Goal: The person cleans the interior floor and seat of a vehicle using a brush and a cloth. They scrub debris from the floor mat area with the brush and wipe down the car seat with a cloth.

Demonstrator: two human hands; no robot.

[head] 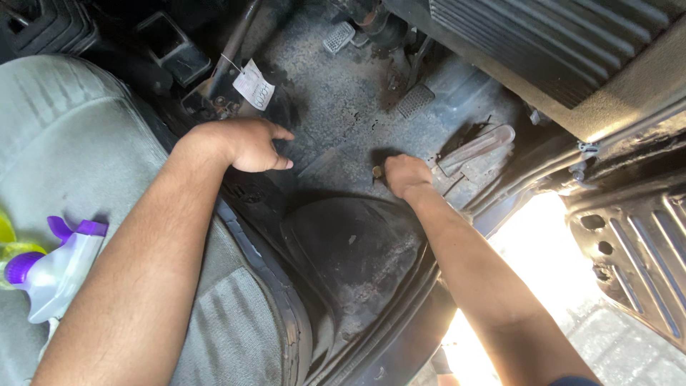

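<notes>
Head view, looking down into a vehicle's driver footwell. The left hand (246, 143) rests near the seat edge, knuckles up, fingers curled loosely under with nothing visible in them; it seems to brace against the floor by the lever base. The right hand (405, 174) is down on the floor mat (343, 121), fingers closed around a small dark object (376, 171) that shows only as a rounded brownish tip; cannot tell what it is. The mat is grey, worn, cracked and dusty, and the raised black hump (350, 250) nearer the door sill carries pale grime too. Judging by that dirt, the floor work looks early: most of the surface appears untouched. Pedals (414, 100) stand just beyond the right hand, the long accelerator (475, 146) close beside it. A paper tag (254, 84) hangs from the lever. A spray bottle (53, 271) with purple trigger lies on the grey cloth seat (78, 143), well apart from both hands.
</notes>
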